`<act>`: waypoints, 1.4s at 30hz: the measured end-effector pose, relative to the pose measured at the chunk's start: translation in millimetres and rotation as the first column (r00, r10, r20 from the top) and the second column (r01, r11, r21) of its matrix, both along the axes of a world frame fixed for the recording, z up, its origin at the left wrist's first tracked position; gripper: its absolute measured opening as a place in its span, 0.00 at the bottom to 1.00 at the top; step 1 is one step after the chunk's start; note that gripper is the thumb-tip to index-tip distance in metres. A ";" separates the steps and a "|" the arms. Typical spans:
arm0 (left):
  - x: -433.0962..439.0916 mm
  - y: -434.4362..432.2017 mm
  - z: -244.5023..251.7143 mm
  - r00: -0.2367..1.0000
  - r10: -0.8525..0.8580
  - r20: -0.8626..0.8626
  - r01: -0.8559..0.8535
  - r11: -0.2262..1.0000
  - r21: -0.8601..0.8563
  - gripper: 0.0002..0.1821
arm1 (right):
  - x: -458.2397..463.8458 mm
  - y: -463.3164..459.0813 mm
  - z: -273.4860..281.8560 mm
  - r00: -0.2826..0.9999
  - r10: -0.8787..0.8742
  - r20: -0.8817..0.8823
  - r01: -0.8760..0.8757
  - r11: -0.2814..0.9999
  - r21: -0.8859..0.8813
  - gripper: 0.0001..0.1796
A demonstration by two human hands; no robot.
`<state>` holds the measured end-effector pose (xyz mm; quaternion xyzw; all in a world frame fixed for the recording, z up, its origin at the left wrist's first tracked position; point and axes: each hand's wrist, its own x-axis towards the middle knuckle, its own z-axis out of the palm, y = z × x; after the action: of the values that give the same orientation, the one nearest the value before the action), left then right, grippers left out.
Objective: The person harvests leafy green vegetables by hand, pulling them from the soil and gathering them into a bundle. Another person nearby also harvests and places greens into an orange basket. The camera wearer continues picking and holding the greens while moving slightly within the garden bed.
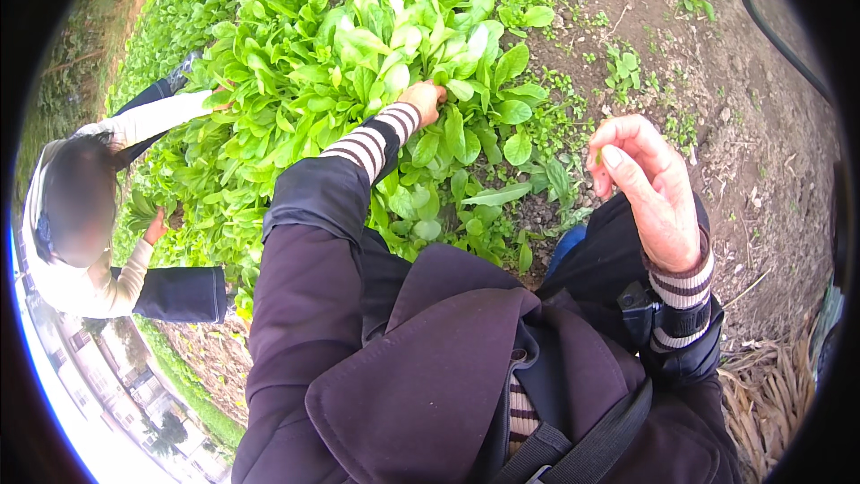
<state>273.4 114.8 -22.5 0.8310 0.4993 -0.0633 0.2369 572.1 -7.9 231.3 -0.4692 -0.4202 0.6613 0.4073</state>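
Observation:
A dense bed of broad-leaved greens [363,47] grows before me. My left hand [423,101] reaches into its near right side, with fingers curled around the base of a leafy plant [460,91]; leaves partly cover the fingertips. Over bare soil at the right, my right hand [648,188] is raised with its fingers bent toward the thumb. A tiny green leaf scrap [598,156] shows between thumb and fingers. A black strap [692,323] with a small device circles the right wrist over a striped cuff.
At the left another person [74,215] bends over the bed, one hand holding a bunch of leaves [142,210]. Small weeds [623,67] dot the soil [759,215]. A black hose-like curve [772,33] lies far right. Dry leaves [766,390] lie at lower right.

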 end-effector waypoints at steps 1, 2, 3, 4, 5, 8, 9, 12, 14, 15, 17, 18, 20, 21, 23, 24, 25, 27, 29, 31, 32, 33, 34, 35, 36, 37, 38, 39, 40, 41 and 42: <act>1.2 2.3 -3.6 0.997 0.071 0.009 -0.071 0.994 -0.078 0.12 | 0.1 -0.5 0.0 1.000 0.000 0.000 0.000 1.000 0.007 0.06; 2.9 4.8 -8.1 0.990 0.140 0.019 -0.135 0.980 -0.148 0.12 | 0.3 -1.2 -0.2 1.000 0.000 -0.001 0.001 1.000 0.014 0.06; 4.4 7.1 -12.7 0.978 0.208 0.035 -0.195 0.955 -0.221 0.13 | 1.0 -1.8 -0.1 1.000 -0.002 -0.001 0.002 1.000 0.021 0.06; 5.3 9.5 -17.1 0.972 0.232 -0.040 -0.235 0.941 -0.245 0.13 | 2.0 -2.3 0.0 1.000 -0.009 0.008 0.009 1.000 0.017 0.06; 8.3 11.5 -21.7 0.963 0.251 -0.101 -0.267 0.942 -0.205 0.12 | 3.0 -2.8 0.2 1.000 -0.016 0.018 0.016 1.000 0.015 0.06; 19.1 14.4 -29.1 0.880 0.379 -0.285 -0.424 0.899 -0.114 0.16 | 6.3 -3.4 1.0 0.999 -0.031 0.033 0.031 0.999 0.013 0.07; 24.1 14.2 -29.4 0.855 0.386 -0.346 -0.426 0.903 -0.047 0.20 | 7.1 -3.8 0.5 0.999 -0.038 0.038 0.038 0.999 0.012 0.07; 32.3 21.5 -18.8 0.863 0.286 -0.416 -0.418 0.867 -0.271 0.23 | 11.1 -4.5 0.6 0.997 -0.056 0.056 0.055 0.998 0.018 0.06; 37.0 26.1 -9.6 0.882 0.161 -0.443 -0.351 0.851 -0.391 0.23 | 13.4 -4.9 0.4 0.996 -0.063 0.068 0.061 0.998 0.025 0.06; 40.0 27.4 -6.4 0.878 0.141 -0.457 -0.341 0.854 -0.392 0.22 | 13.9 -4.9 0.4 0.995 -0.065 0.076 0.063 0.998 0.027 0.06; 44.1 28.2 -3.9 0.868 0.104 -0.485 -0.323 0.860 -0.394 0.21 | 14.1 -4.9 0.0 0.995 -0.073 0.070 0.072 0.997 0.025 0.06; 45.1 27.8 -5.2 0.870 0.087 -0.486 -0.298 0.877 -0.377 0.21 | 14.2 -4.6 -0.1 0.995 -0.075 0.070 0.074 0.997 0.023 0.06; 45.2 25.8 -13.5 0.870 0.053 -0.490 -0.248 0.906 -0.343 0.21 | 13.9 -4.0 -0.1 0.995 -0.070 0.070 0.068 0.997 0.029 0.06; 43.5 25.0 -19.8 0.868 0.031 -0.496 -0.223 0.917 -0.332 0.21 | 13.7 -4.0 -0.2 0.995 -0.065 0.072 0.063 0.998 0.030 0.06; 39.1 27.3 -36.0 0.856 -0.032 -0.517 -0.206 0.894 -0.397 0.20 | 13.8 -3.2 -0.7 0.995 -0.055 0.086 0.053 0.998 0.024 0.06; 36.9 28.6 -45.5 0.853 -0.089 -0.514 -0.153 0.899 -0.410 0.19 | 14.0 -2.8 -0.8 0.994 -0.049 0.094 0.048 0.999 0.020 0.06; 34.4 29.8 -55.3 0.848 -0.145 -0.510 -0.099 0.901 -0.422 0.18 | 14.0 -2.5 -1.1 0.994 -0.052 0.093 0.050 0.999 0.020 0.07; 30.2 33.0 -73.3 0.787 -0.295 -0.542 0.022 0.892 -0.452 0.17 | 13.8 -1.6 -1.8 0.994 -0.059 0.094 0.058 0.998 0.018 0.07; 26.2 34.3 -85.6 0.635 -0.506 -0.584 0.189 0.835 -0.517 0.16 | 14.1 -0.7 -2.1 0.992 -0.052 0.111 0.050 0.998 0.027 0.07; 22.6 32.4 -89.8 0.634 -0.477 -0.609 0.152 0.849 -0.507 0.15 | 12.8 -1.0 -2.1 0.992 -0.048 0.115 0.046 0.999 0.027 0.07; 20.2 30.9 -88.6 0.693 -0.389 -0.607 0.100 0.886 -0.454 0.15 | 12.1 -1.1 -2.2 0.993 -0.048 0.110 0.046 0.999 0.022 0.07; 20.0 29.5 -86.3 0.701 -0.366 -0.613 0.071 0.890 -0.451 0.15 | 11.6 -0.8 -1.9 0.993 -0.046 0.106 0.044 0.999 0.022 0.07; 20.8 28.4 -82.9 0.708 -0.341 -0.618 0.041 0.894 -0.446 0.15 | 10.9 -0.6 -1.9 0.993 -0.043 0.107 0.041 0.999 0.022 0.07; 22.7 27.9 -78.8 0.716 -0.314 -0.624 0.010 0.898 -0.441 0.15 | 9.9 -0.1 -2.1 0.993 -0.039 0.108 0.036 0.999 0.027 0.07; 23.4 27.1 -73.4 0.736 -0.240 -0.633 -0.079 0.898 -0.433 0.14 | 8.6 0.3 -1.9 0.994 -0.034 0.109 0.031 0.999 0.032 0.08; 25.6 26.4 -68.4 0.718 -0.276 -0.639 -0.054 0.893 -0.447 0.14 | 7.6 0.4 -1.6 0.994 -0.036 0.103 0.033 0.999 0.031 0.07; 28.1 25.3 -63.7 0.699 -0.313 -0.643 -0.028 0.886 -0.463 0.15 | 6.7 0.0 -1.3 0.994 -0.039 0.098 0.037 0.999 0.028 0.07; 29.6 24.3 -58.9 0.674 -0.354 -0.649 0.000 0.877 -0.480 0.15 | 6.2 -0.2 -1.2 0.995 -0.041 0.093 0.039 0.999 0.029 0.07; 30.3 23.9 -54.1 0.669 -0.386 -0.635 0.027 0.867 -0.498 0.15 | 5.9 0.3 -1.0 0.994 -0.041 0.100 0.039 0.999 0.027 0.07; 29.8 23.0 -49.4 0.733 -0.289 -0.615 -0.032 0.889 -0.457 0.15 | 5.8 0.5 -1.3 0.994 -0.040 0.105 0.037 0.999 0.030 0.07; 27.8 21.7 -44.7 0.785 -0.198 -0.587 -0.085 0.904 -0.418 0.16 | 5.8 0.8 -1.6 0.993 -0.038 0.112 0.034 0.999 0.037 0.07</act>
<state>301.2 136.5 -67.2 0.7075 0.4973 -0.4450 0.2327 577.9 -7.1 229.7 -0.5061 -0.4452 0.6190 0.4031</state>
